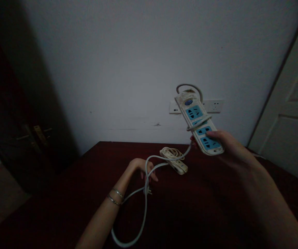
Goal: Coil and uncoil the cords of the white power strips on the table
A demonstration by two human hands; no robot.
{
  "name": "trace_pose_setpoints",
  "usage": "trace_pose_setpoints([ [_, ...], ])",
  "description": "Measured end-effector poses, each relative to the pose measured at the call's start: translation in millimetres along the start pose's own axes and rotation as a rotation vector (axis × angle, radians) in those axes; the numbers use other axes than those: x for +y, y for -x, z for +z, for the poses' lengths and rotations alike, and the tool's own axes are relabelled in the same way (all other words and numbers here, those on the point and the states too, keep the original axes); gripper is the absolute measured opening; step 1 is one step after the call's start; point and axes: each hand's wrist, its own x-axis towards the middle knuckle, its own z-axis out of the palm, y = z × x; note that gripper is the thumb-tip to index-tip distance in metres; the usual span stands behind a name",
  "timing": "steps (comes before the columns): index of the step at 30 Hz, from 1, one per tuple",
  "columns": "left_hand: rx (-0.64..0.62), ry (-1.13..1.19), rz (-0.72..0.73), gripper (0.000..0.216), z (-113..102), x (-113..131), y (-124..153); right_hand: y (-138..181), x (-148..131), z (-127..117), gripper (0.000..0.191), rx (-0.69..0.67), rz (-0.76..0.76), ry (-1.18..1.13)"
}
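Observation:
A white power strip (pixel 184 103) with blue socket panels is raised and tilted in front of the wall, with a turn of its cord around the middle. My right hand (pixel 223 141) grips its lower end, thumb on the blue face and fingers mostly hidden behind. My left hand (pixel 141 164), bent at the wrist, is closed on the white power cord (pixel 143 218), which hangs in a loose loop toward me. Just below those fingers shows a plug (pixel 146 190) with bare prongs. Beyond them a second, smaller power strip (pixel 180 168) lies on the table with its cable bundled on top.
The dark red table (pixel 190 214) reaches back to a pale wall (pixel 128 69). Wall sockets (pixel 215 105) sit behind the raised strip, partly covered by it. At left stands a dark door (pixel 11 114) with a handle; a white panelled door (pixel 294 117) is at right.

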Motion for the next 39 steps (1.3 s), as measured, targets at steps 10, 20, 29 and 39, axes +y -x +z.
trace_pose_setpoints([
  [10, 0.016, 0.54, 0.509, 0.025, -2.4, 6.5, 48.0, -3.6, -7.6, -18.9, 0.026, 0.151, 0.022, -0.103],
  [20, 0.331, 0.704, 0.612, 0.029, -5.1, -8.4, 90.5, 9.6, -23.7, -43.8, 0.022, 0.31, -0.006, -0.147],
  [29, 0.958, 0.113, -0.08, 0.023, -36.2, -41.6, 81.2, 17.1, -30.1, -43.4, 0.027, 0.275, -0.038, -0.228],
  [39, 0.9, -0.304, -0.495, 0.02, -34.2, -62.9, 60.1, 21.0, -30.7, -41.7, 0.036, 0.211, -0.004, -0.327],
])
